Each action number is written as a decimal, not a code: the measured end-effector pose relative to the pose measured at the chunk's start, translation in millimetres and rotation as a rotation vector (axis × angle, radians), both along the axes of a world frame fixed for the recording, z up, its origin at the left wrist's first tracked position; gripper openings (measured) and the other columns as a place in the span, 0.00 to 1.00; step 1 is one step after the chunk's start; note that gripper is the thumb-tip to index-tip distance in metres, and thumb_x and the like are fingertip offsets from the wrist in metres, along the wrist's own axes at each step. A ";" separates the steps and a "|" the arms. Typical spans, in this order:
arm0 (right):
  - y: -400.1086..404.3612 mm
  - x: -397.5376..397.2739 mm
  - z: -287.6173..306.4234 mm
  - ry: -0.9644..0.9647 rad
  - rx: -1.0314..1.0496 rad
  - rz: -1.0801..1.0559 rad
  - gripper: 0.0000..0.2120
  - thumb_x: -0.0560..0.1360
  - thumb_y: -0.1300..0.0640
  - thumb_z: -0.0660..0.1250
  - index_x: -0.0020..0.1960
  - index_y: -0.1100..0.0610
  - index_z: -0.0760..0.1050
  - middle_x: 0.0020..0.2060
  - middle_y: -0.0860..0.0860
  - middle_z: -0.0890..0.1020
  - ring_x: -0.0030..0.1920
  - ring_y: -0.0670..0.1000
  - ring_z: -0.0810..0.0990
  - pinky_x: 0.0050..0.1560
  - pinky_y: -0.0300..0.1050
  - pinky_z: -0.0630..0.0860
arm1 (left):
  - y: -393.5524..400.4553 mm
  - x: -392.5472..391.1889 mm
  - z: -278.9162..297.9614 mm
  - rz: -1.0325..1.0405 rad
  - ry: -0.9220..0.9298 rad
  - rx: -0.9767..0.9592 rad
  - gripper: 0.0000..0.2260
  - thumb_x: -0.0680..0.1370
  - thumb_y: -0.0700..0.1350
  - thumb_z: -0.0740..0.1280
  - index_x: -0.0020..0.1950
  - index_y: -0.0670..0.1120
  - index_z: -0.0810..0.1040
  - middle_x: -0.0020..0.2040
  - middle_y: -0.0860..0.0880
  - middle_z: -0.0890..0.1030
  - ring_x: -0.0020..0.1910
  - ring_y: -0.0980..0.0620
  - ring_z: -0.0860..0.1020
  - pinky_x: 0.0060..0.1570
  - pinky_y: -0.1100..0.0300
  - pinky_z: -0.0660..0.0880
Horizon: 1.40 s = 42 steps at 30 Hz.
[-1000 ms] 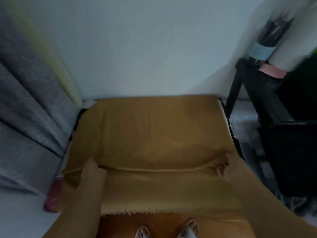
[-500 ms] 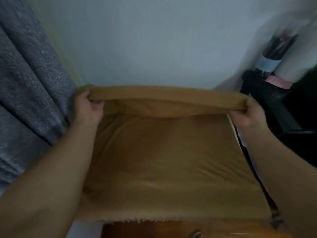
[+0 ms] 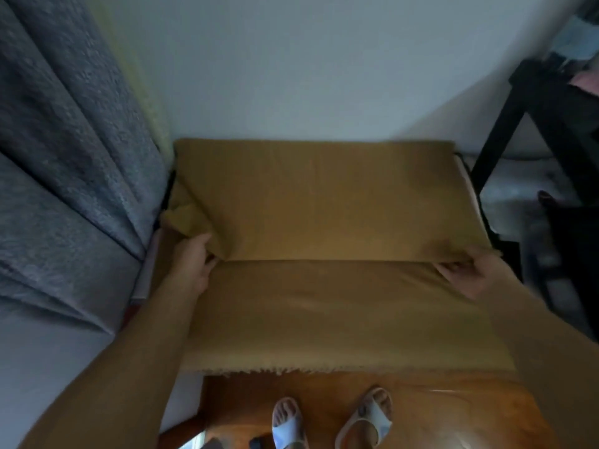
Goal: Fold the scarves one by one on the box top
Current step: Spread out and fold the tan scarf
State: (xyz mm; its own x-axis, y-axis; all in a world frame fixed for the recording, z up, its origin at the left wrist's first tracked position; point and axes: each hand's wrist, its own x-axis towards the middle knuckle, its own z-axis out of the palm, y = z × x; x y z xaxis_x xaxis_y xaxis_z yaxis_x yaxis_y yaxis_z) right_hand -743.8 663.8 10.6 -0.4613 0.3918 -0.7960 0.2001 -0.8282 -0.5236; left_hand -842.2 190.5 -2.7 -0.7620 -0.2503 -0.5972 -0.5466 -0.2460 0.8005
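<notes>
A mustard-yellow scarf lies spread over the box top, hiding nearly all of it. A folded layer covers the far half, and its near edge runs straight across the middle. The lower layer hangs over the front with a frayed hem. My left hand pinches the left end of that fold edge, where the cloth bunches up. At the right end of the same edge, my right hand pinches the scarf. Only a thin strip of the box shows at the right side.
A grey curtain hangs close on the left. A white wall stands right behind the box. A black stand with items on it is at the right. My sandalled feet are on the wooden floor below.
Half a second ago both hands held the scarf edge up at the far side by the wall. They have come back toward me and now grip the fold edge at the middle.
</notes>
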 end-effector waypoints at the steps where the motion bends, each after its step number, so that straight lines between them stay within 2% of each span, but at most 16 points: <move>1: -7.2 6.4 -2.7 0.000 -0.005 0.014 0.08 0.82 0.59 0.60 0.60 0.57 0.74 0.63 0.55 0.77 0.62 0.57 0.76 0.68 0.59 0.71 | -9.9 8.8 -6.0 -0.070 0.010 -0.202 0.16 0.75 0.47 0.67 0.62 0.47 0.79 0.58 0.46 0.82 0.55 0.46 0.80 0.58 0.49 0.77; 3: -27.7 20.5 -5.4 -0.047 0.055 0.071 0.07 0.83 0.59 0.58 0.56 0.57 0.74 0.58 0.54 0.78 0.55 0.54 0.78 0.64 0.52 0.73 | -35.4 34.7 -16.1 -0.232 -0.003 -0.683 0.20 0.72 0.51 0.64 0.62 0.47 0.79 0.60 0.43 0.81 0.56 0.40 0.78 0.60 0.45 0.76; 5: -56.3 35.3 -5.3 -0.093 0.165 0.117 0.09 0.84 0.60 0.57 0.60 0.58 0.73 0.55 0.53 0.78 0.53 0.49 0.79 0.59 0.45 0.75 | -65.9 67.1 -26.9 -0.292 -0.081 -1.046 0.22 0.76 0.50 0.61 0.69 0.45 0.73 0.64 0.40 0.77 0.60 0.37 0.76 0.61 0.41 0.75; 6: -73.3 42.6 -7.8 -0.134 0.277 0.175 0.09 0.83 0.62 0.57 0.61 0.59 0.73 0.54 0.53 0.78 0.51 0.45 0.80 0.55 0.40 0.76 | -80.5 80.8 -30.6 -0.287 -0.136 -1.146 0.23 0.78 0.50 0.61 0.71 0.42 0.71 0.65 0.38 0.76 0.62 0.36 0.75 0.60 0.40 0.74; 8: -109.5 55.1 -16.8 -0.262 0.719 0.431 0.09 0.80 0.67 0.61 0.57 0.58 0.73 0.52 0.55 0.78 0.47 0.42 0.82 0.43 0.33 0.74 | -99.2 99.1 -31.7 -0.287 -0.183 -1.196 0.21 0.81 0.51 0.61 0.68 0.37 0.72 0.63 0.35 0.76 0.61 0.35 0.75 0.58 0.41 0.75; 11: -168.1 67.9 -27.5 -0.271 1.194 0.713 0.11 0.75 0.61 0.63 0.57 0.58 0.78 0.50 0.58 0.81 0.52 0.61 0.80 0.49 0.49 0.76 | -107.3 96.9 -26.9 -0.275 -0.135 -1.013 0.20 0.82 0.54 0.63 0.61 0.38 0.77 0.56 0.38 0.81 0.53 0.40 0.80 0.53 0.46 0.79; 13: -202.9 74.1 -30.3 -0.199 1.382 0.937 0.15 0.75 0.61 0.65 0.61 0.56 0.77 0.53 0.57 0.78 0.57 0.60 0.76 0.57 0.52 0.74 | -109.0 84.0 -22.3 -0.249 -0.163 -0.854 0.20 0.81 0.54 0.65 0.61 0.38 0.78 0.55 0.40 0.83 0.49 0.43 0.80 0.49 0.52 0.78; 16: -233.7 76.4 -31.2 -0.177 1.527 1.161 0.18 0.76 0.61 0.67 0.66 0.55 0.75 0.57 0.56 0.74 0.60 0.60 0.71 0.61 0.51 0.69 | -112.7 69.2 -16.8 -0.333 -0.210 -0.643 0.22 0.80 0.49 0.69 0.71 0.41 0.74 0.62 0.43 0.81 0.54 0.45 0.79 0.53 0.56 0.76; 18: -240.9 76.0 -34.3 -0.221 1.563 1.222 0.17 0.77 0.59 0.67 0.66 0.55 0.75 0.59 0.56 0.74 0.60 0.60 0.69 0.63 0.52 0.68 | -118.4 63.3 -14.1 -0.369 -0.204 -0.523 0.24 0.79 0.45 0.71 0.74 0.44 0.72 0.63 0.44 0.80 0.55 0.46 0.78 0.55 0.57 0.74; 21: -238.4 75.0 -37.4 -0.241 1.611 1.268 0.16 0.77 0.58 0.67 0.65 0.56 0.76 0.59 0.57 0.74 0.59 0.60 0.69 0.62 0.53 0.68 | -122.6 61.7 -10.6 -0.357 -0.146 -0.452 0.17 0.78 0.42 0.72 0.66 0.44 0.78 0.59 0.47 0.81 0.55 0.46 0.80 0.58 0.53 0.76; 23: -235.1 74.5 -36.0 -0.233 1.631 1.306 0.16 0.78 0.57 0.65 0.65 0.55 0.76 0.60 0.56 0.73 0.59 0.60 0.69 0.62 0.53 0.69 | -125.5 64.2 -11.1 -0.341 -0.137 -0.419 0.14 0.77 0.43 0.73 0.63 0.45 0.78 0.59 0.46 0.82 0.55 0.46 0.80 0.60 0.49 0.77; 27: -235.1 71.2 -32.5 -0.257 1.587 1.339 0.16 0.80 0.56 0.63 0.67 0.54 0.74 0.64 0.55 0.71 0.64 0.60 0.67 0.67 0.52 0.67 | -133.8 69.1 -10.2 -0.240 -0.311 -0.050 0.17 0.78 0.51 0.72 0.63 0.46 0.78 0.58 0.46 0.83 0.57 0.45 0.80 0.59 0.48 0.78; 30: -239.7 69.4 -28.8 -0.305 1.522 1.355 0.18 0.80 0.56 0.63 0.69 0.54 0.73 0.65 0.55 0.70 0.65 0.60 0.66 0.69 0.51 0.65 | -136.7 70.7 -6.9 -0.243 -0.347 -0.056 0.10 0.81 0.45 0.69 0.60 0.43 0.78 0.58 0.44 0.82 0.54 0.46 0.80 0.51 0.52 0.77; 34: -267.3 68.8 -15.7 -0.374 1.572 1.393 0.24 0.78 0.56 0.64 0.74 0.53 0.66 0.68 0.55 0.68 0.66 0.59 0.66 0.69 0.52 0.66 | -137.5 74.6 -11.5 -0.254 -0.291 -0.143 0.14 0.78 0.41 0.72 0.63 0.41 0.78 0.57 0.45 0.82 0.54 0.47 0.79 0.60 0.51 0.75; 39: -369.3 53.7 -13.6 0.183 1.701 1.612 0.25 0.78 0.54 0.62 0.74 0.55 0.65 0.73 0.54 0.65 0.73 0.57 0.63 0.73 0.54 0.64 | -137.2 73.7 -17.5 -0.250 -0.252 -0.142 0.05 0.77 0.43 0.74 0.53 0.47 0.81 0.51 0.48 0.84 0.51 0.49 0.81 0.57 0.52 0.76; 42: -435.8 39.5 -27.6 0.460 1.687 1.757 0.26 0.82 0.53 0.58 0.78 0.58 0.60 0.78 0.56 0.60 0.79 0.59 0.53 0.78 0.54 0.54 | -142.2 77.2 -25.3 -0.239 -0.232 -0.142 0.05 0.79 0.44 0.71 0.54 0.46 0.83 0.52 0.46 0.85 0.52 0.49 0.83 0.59 0.52 0.78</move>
State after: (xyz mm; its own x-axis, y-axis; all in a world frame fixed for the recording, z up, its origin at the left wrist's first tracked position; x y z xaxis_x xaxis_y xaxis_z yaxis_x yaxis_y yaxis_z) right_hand -704.2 228.0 -17.0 -0.8786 -0.4437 -0.1767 -0.3291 0.8306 -0.4492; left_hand -764.9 48.3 -27.9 -0.6570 -0.1748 -0.7333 -0.7465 0.0155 0.6652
